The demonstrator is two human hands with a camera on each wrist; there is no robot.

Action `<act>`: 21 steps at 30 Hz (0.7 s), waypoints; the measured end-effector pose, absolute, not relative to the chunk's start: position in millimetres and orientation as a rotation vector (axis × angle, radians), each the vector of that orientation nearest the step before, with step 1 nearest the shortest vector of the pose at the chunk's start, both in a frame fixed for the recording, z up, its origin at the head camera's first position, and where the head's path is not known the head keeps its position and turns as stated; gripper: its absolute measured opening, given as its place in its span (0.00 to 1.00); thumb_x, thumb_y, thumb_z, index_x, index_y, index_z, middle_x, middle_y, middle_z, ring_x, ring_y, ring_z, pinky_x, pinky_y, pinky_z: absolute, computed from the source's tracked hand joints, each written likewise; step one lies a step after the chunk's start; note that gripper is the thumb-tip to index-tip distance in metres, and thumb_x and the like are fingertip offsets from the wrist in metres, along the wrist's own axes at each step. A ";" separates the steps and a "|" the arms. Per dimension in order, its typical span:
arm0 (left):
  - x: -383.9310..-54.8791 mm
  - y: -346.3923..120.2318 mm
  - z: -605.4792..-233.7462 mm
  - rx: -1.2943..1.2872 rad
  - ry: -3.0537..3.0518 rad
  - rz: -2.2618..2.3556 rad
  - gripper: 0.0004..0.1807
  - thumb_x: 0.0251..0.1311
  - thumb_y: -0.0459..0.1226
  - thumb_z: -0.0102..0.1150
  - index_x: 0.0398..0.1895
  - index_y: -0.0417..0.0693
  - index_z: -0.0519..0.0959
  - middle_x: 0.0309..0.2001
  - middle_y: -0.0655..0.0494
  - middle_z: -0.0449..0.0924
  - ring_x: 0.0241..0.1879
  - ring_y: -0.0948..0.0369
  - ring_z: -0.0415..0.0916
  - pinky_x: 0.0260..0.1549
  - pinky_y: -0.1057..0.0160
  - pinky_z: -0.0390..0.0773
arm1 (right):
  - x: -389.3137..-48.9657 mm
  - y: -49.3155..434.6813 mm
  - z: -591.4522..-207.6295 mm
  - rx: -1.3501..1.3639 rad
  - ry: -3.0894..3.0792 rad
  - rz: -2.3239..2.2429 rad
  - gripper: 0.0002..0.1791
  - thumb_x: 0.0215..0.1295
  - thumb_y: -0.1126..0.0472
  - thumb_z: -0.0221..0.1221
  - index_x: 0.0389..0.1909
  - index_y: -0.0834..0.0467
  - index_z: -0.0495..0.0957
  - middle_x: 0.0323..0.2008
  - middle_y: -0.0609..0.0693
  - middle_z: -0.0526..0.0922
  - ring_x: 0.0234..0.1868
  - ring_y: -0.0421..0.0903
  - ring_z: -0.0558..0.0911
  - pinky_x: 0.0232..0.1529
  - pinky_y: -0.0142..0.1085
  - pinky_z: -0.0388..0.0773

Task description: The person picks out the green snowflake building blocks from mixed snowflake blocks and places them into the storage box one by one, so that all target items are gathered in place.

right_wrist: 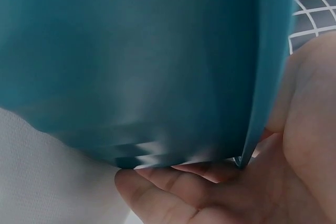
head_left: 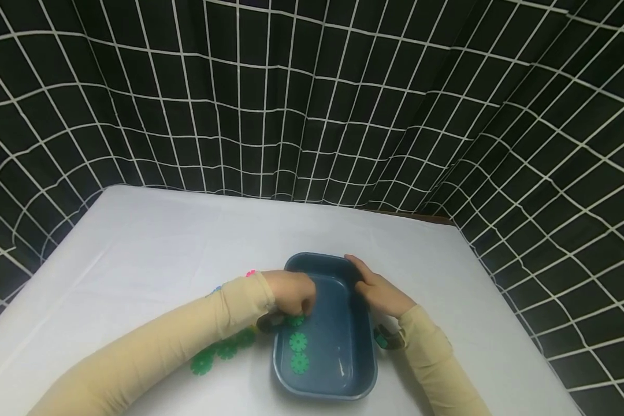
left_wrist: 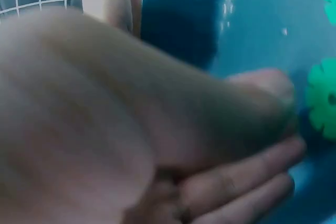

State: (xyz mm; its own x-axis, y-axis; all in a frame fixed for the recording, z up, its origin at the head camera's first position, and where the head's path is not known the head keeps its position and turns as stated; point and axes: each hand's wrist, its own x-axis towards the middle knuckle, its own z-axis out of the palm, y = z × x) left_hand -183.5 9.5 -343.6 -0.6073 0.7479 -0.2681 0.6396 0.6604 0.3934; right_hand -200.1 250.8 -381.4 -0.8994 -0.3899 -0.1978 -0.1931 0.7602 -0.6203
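A blue-grey plastic bin (head_left: pixel 338 335) stands on the white table, tilted lengthwise away from me. My left hand (head_left: pixel 293 292) reaches over its left wall, fingers bent and pointing down inside. Just below those fingers lies a green notched disc (head_left: pixel 295 320), and two more, a green disc (head_left: pixel 298 341) and another green disc (head_left: pixel 300 363), line the left side of the floor. In the left wrist view, I cannot tell whether the fingertips pinch anything. My right hand (head_left: pixel 385 293) grips the bin's right wall near the far corner, its fingers (right_wrist: pixel 157 192) along the outside.
Several green discs (head_left: pixel 203 361) lie on the white table (head_left: pixel 177 242) left of the bin, partly under my left sleeve. A pink piece (head_left: pixel 251 273) and a blue piece (head_left: pixel 217 289) peek out beyond that forearm. A black gridded curtain (head_left: pixel 291 104) encloses the table's far side and flanks.
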 end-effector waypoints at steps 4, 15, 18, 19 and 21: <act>-183.4 -2.6 -333.9 1.277 2.442 0.585 0.07 0.57 0.30 0.60 0.37 0.47 0.85 0.36 0.59 0.84 0.38 0.66 0.78 0.41 0.68 0.77 | -199.5 252.5 -379.6 -0.442 2.628 -0.880 0.35 0.68 0.63 0.40 0.75 0.47 0.46 0.73 0.59 0.54 0.72 0.60 0.57 0.69 0.57 0.51; -181.4 -103.1 -324.8 0.792 2.636 1.113 0.10 0.64 0.39 0.57 0.46 0.51 0.82 0.42 0.59 0.84 0.41 0.61 0.79 0.46 0.56 0.79 | -203.0 253.4 -375.1 -0.467 2.646 -0.842 0.35 0.68 0.64 0.40 0.76 0.47 0.45 0.75 0.55 0.49 0.73 0.59 0.53 0.70 0.56 0.50; -182.8 -119.5 -339.9 0.715 2.655 0.983 0.12 0.64 0.36 0.57 0.48 0.46 0.81 0.44 0.54 0.83 0.42 0.59 0.79 0.48 0.52 0.78 | -202.8 253.1 -376.5 -0.477 2.643 -0.842 0.35 0.68 0.64 0.40 0.76 0.48 0.45 0.74 0.56 0.50 0.73 0.60 0.54 0.70 0.57 0.50; -183.4 -122.6 -344.6 0.697 2.653 0.938 0.12 0.63 0.36 0.57 0.49 0.44 0.81 0.44 0.53 0.83 0.40 0.59 0.78 0.47 0.53 0.78 | -202.4 252.9 -377.0 -0.478 2.643 -0.842 0.35 0.68 0.64 0.40 0.76 0.49 0.45 0.74 0.57 0.50 0.72 0.60 0.54 0.70 0.57 0.50; -184.6 -126.7 -352.8 0.663 2.648 0.868 0.13 0.62 0.34 0.59 0.49 0.42 0.80 0.42 0.53 0.83 0.37 0.59 0.76 0.46 0.54 0.77 | -201.7 252.5 -378.0 -0.478 2.643 -0.846 0.35 0.68 0.64 0.41 0.76 0.49 0.46 0.74 0.57 0.50 0.72 0.60 0.54 0.70 0.57 0.50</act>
